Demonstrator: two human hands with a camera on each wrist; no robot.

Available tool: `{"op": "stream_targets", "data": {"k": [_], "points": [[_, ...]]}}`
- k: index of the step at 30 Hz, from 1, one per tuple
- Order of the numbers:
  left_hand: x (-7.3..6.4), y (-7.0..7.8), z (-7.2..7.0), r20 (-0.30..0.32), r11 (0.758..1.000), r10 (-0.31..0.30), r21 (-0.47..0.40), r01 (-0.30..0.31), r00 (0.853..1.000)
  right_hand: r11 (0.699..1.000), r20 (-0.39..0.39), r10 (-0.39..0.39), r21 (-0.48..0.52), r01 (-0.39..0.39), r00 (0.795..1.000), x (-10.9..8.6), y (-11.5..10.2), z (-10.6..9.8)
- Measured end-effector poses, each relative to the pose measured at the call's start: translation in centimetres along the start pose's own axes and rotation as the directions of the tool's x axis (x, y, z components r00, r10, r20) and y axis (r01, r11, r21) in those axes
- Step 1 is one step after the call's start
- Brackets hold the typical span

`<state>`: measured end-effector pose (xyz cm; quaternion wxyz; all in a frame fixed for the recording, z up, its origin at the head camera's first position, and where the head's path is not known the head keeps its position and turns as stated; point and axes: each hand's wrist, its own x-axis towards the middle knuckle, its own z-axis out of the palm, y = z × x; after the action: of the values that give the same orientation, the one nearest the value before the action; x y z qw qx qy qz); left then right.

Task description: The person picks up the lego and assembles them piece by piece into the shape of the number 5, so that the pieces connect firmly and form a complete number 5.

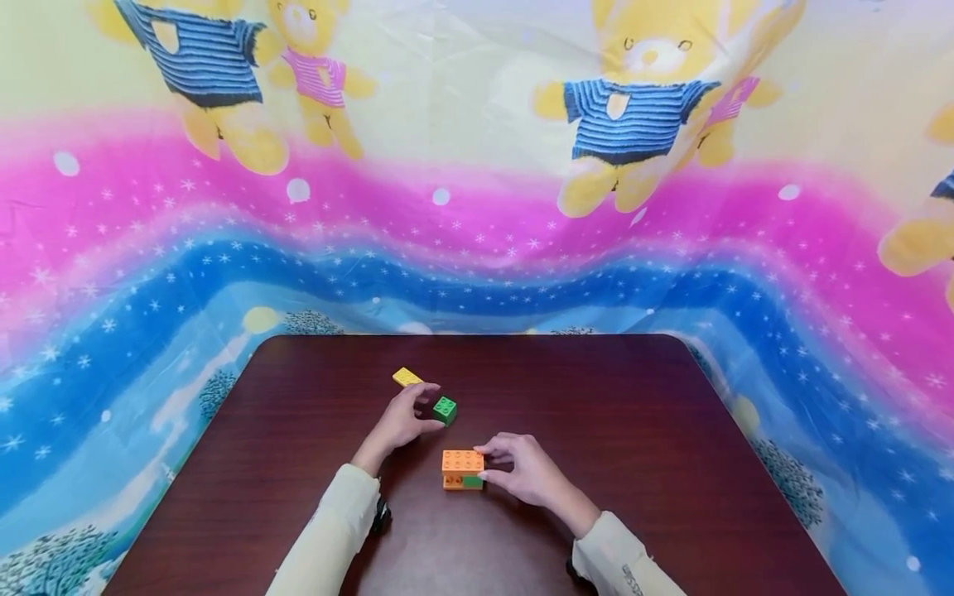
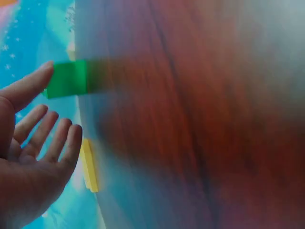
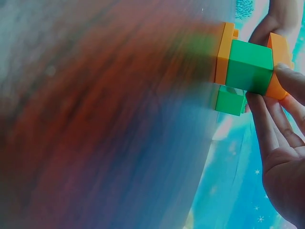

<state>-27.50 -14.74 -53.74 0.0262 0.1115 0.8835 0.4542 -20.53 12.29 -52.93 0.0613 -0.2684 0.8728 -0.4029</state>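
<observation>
On the table, a small stack of toy building bricks has an orange bottom brick [image 3: 224, 55], a green brick [image 3: 249, 67] at one end, and an orange top brick [image 1: 462, 460]. My right hand [image 1: 525, 468] pinches the top brick at its right end between thumb and fingers. Farther back lies a loose green brick [image 1: 445, 409] with studs up. My left hand [image 1: 404, 420] is just left of that brick, its thumb [image 2: 35, 82] right at the brick's side in the left wrist view and its other fingers extended apart from it.
Behind the left hand lies a flat yellow brick [image 1: 406, 377], partly covered by the fingers in the head view. The dark brown table [image 1: 596, 381] has rounded far corners. A curtain [image 1: 477, 223] with printed bears hangs around its back and sides.
</observation>
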Motion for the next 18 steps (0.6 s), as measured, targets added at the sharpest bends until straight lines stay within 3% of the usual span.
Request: {"op": "stream_targets", "data": {"k": [8, 18], "points": [[1.2, -0.8, 0.1, 0.064, 1.0, -0.023, -0.02, 0.024, 0.998, 1.0, 0.005, 0.009, -0.006, -0.009, 1.0, 0.0, 0.0, -0.2], [1.6, -0.7, 0.1, 0.075, 0.999, -0.045, -0.023, 0.046, 0.996, 1.0, 0.007, 0.011, -0.004, -0.011, 1.0, 0.0, -0.1, -0.2]]}}
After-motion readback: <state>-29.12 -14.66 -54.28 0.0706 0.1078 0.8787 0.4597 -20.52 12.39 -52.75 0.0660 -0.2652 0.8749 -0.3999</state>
